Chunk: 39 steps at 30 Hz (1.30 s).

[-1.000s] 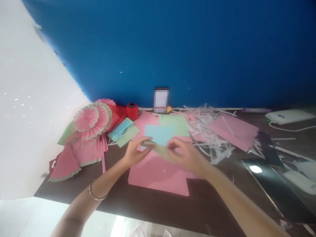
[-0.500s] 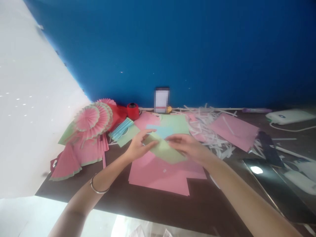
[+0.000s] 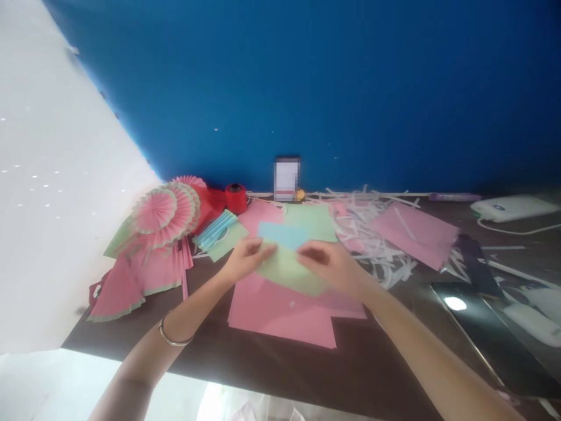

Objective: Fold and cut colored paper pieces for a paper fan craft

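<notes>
Between my two hands is a light green sheet of paper (image 3: 289, 273), its near edge curving down over pink sheets. My left hand (image 3: 246, 257) pinches its upper left edge between thumb and fingers. On the other side, my right hand (image 3: 331, 263) pinches the upper right edge. Just beyond the fingertips a light blue paper piece (image 3: 283, 234) shows, partly hidden by the green sheet. Underneath lie pink sheets of paper (image 3: 280, 316) on the dark table (image 3: 210, 345). Behind the hands lies another light green sheet (image 3: 313, 219).
Pleated pink and green paper fans (image 3: 162, 216) pile up at left, beside a folded blue paper (image 3: 215, 231) and a red roll (image 3: 235, 199). White paper strips (image 3: 372, 216) and a pink sheet (image 3: 414, 234) lie right of centre. A phone (image 3: 491, 333) rests at right.
The green sheet has been turned and flattened out between my hands, its near edge now rounder. My left fingers have curled in, and more of the blue piece shows.
</notes>
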### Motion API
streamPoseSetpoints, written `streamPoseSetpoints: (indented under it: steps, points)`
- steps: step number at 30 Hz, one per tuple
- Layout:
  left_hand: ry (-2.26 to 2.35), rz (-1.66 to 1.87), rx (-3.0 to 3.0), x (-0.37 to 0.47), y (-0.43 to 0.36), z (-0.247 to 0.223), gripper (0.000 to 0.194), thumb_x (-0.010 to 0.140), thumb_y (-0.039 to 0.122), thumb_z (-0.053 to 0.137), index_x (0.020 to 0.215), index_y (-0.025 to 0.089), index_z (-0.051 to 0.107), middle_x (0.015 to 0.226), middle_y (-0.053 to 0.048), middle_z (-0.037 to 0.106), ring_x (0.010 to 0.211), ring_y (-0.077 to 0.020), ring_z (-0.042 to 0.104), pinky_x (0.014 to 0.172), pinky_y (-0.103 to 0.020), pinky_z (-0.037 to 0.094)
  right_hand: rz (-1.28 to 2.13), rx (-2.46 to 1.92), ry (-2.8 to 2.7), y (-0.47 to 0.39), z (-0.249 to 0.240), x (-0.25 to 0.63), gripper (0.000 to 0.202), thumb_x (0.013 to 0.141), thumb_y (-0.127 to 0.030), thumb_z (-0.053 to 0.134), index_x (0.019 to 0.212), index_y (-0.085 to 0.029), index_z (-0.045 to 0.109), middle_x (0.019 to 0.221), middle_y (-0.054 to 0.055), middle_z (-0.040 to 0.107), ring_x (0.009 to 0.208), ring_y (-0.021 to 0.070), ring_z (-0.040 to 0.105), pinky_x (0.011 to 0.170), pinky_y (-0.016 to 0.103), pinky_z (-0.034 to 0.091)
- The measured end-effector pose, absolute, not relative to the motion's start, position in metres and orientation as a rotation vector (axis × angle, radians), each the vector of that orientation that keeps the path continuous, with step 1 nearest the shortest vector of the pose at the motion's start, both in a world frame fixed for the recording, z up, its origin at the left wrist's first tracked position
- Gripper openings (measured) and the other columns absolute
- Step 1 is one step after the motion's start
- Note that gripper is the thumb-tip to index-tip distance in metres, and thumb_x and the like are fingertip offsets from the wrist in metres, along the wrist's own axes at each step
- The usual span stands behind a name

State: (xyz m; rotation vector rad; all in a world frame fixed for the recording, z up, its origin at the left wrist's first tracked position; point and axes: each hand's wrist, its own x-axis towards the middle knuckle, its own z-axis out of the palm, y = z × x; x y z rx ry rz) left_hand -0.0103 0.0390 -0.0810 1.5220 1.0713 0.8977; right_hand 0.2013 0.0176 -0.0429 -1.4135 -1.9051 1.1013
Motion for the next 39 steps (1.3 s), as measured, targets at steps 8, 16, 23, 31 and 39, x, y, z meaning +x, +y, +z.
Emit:
streamPoseSetpoints:
  steps: [8, 16, 23, 31, 39]
  points:
    - [1.196, 1.018, 1.615, -0.017, 0.044, -0.084, 0.054, 0.075, 0.051, 0.057, 0.050, 0.017, 0.024, 0.050, 0.006, 0.020, 0.045, -0.0045, 0.022, 0.042, -0.020, 0.017, 1.097, -1.485, -1.900, 0.017, -0.046, 0.224, 0.026, 0.074, -0.047, 0.059, 0.081, -0.023, 0.067, 0.088, 0.004, 0.069, 0.081, 0.0224, 0.062, 0.075, 0.038, 0.048]
    - [0.796, 1.153, 1.109, -0.010, 0.045, -0.105, 0.042, 0.075, 0.055, 0.056, 0.089, 0.016, 0.061, 0.084, -0.005, 0.064, 0.075, -0.0171, 0.061, 0.064, -0.027, 0.049, 1.084, -1.466, -1.779, 0.015, -0.057, 0.226, 0.029, 0.074, -0.049, 0.058, 0.080, -0.021, 0.064, 0.084, 0.005, 0.068, 0.081, 0.0229, 0.063, 0.077, 0.037, 0.049]
    - [0.870, 1.056, 1.261, 0.017, 0.023, -0.119, 0.044, 0.072, 0.034, 0.069, 0.111, 0.017, 0.056, 0.110, -0.012, 0.063, 0.099, -0.0241, 0.061, 0.082, -0.037, 0.052, 1.204, -1.412, -1.582, 0.015, -0.080, 0.214, 0.032, 0.071, -0.050, 0.061, 0.078, -0.019, 0.060, 0.083, 0.005, 0.065, 0.080, 0.0210, 0.062, 0.073, 0.032, 0.049]
    - [0.780, 1.304, 2.253, 0.015, 0.033, -0.126, 0.022, 0.088, 0.020, 0.047, 0.102, 0.021, 0.064, 0.110, -0.009, 0.065, 0.111, -0.0225, 0.057, 0.100, -0.049, 0.040, 1.267, -1.355, -1.205, 0.022, -0.109, 0.211, 0.041, 0.080, -0.055, 0.047, 0.089, -0.018, 0.063, 0.101, 0.008, 0.065, 0.093, 0.0209, 0.060, 0.083, 0.034, 0.046]
    - [0.712, 1.095, 2.513, 0.009, 0.044, -0.146, 0.036, 0.086, 0.011, 0.044, 0.115, 0.028, 0.056, 0.137, -0.003, 0.043, 0.136, -0.0221, 0.023, 0.110, -0.052, 0.021, 1.326, -1.213, -1.094, 0.032, -0.121, 0.204, 0.028, 0.064, -0.040, 0.072, 0.080, -0.019, 0.066, 0.086, 0.005, 0.069, 0.083, 0.0199, 0.062, 0.078, 0.031, 0.046]
